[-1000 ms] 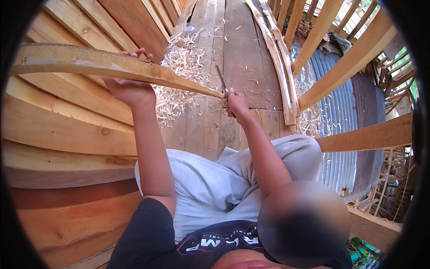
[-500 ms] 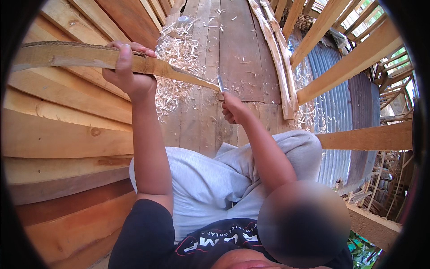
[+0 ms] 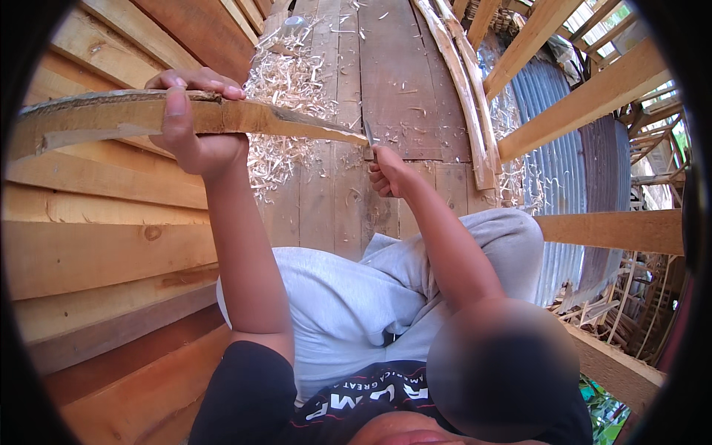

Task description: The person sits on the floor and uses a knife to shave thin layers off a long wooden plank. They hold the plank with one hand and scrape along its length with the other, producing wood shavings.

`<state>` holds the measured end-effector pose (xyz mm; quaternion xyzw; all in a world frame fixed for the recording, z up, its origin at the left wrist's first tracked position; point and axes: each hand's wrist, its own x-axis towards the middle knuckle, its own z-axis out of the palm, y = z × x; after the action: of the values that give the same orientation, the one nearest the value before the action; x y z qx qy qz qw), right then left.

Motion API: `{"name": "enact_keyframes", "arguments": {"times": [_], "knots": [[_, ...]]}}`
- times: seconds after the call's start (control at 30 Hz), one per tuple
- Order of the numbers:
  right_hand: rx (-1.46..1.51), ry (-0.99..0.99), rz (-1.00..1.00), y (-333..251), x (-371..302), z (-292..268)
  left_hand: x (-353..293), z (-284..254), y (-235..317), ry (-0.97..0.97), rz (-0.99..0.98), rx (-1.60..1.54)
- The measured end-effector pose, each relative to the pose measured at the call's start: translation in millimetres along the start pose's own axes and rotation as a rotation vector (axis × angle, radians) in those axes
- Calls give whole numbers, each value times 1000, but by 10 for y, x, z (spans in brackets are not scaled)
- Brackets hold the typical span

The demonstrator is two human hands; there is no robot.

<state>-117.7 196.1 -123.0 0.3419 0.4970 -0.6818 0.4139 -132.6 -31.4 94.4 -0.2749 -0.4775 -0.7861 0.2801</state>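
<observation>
A long wooden piece (image 3: 263,120), thick at the left and tapering to a thin right end, is held up in front of me. My left hand (image 3: 194,126) wraps round its thick part, thumb on the near side and fingers over the top edge. At the thin tip, my right hand (image 3: 387,172) is closed round a knife (image 3: 368,134), whose narrow metal blade points away from me and meets the wood's end. The knife's handle is hidden inside my fist.
Curly wood shavings (image 3: 289,85) lie on the plank floor (image 3: 397,74). Stacked boards (image 3: 111,245) form a wall at the left. Long pale strips (image 3: 469,89) lie at the right, beside wooden railing posts (image 3: 586,93) and corrugated metal sheets (image 3: 552,141).
My left hand and the thick part of the wood have shifted left and slightly lower. The blade stays at the wood's tip, and my right hand has barely moved.
</observation>
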Motion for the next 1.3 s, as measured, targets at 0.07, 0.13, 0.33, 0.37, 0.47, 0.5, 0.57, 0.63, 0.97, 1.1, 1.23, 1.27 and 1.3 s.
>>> {"name": "enact_keyframes", "arguments": {"times": [0.07, 0.13, 0.33, 0.37, 0.47, 0.5, 0.57, 0.63, 0.97, 1.1, 1.23, 1.27, 1.3], "knots": [[4, -23, 26, 3, 6, 17, 14, -7, -16, -4, 13, -1], [-44, 30, 2, -38, 45, -23, 19, -7, -25, -16, 14, -15], [-50, 227, -114, 103, 220, 54, 13, 16, -15, -4, 14, 16], [-73, 292, -184, 140, 319, 29, 15, 32, -23, -9, 9, 18], [-71, 331, -259, 154, 455, 2, 36, 67, -48, 19, 29, -60], [-33, 229, -185, 105, 321, 107, 18, 22, -43, 45, 44, -84], [6, 117, -109, 59, 210, 116, 27, 3, -46, 22, 49, -86], [-10, 73, -93, 47, 193, 79, 35, -8, -44, 5, 48, -100], [216, -233, -52, 46, 153, -30, 39, -94, -65, -98, 5, -86], [163, -211, -83, 47, 125, -26, 24, -54, -49, -58, 1, -48], [-234, 325, -329, 110, 87, 165, 8, -15, -41, -2, 6, 14], [-128, 191, -238, 81, 89, 139, 7, -8, -42, 4, 7, 19], [-20, 56, -148, 34, 95, 84, 9, -1, -38, 8, 7, 22]]}}
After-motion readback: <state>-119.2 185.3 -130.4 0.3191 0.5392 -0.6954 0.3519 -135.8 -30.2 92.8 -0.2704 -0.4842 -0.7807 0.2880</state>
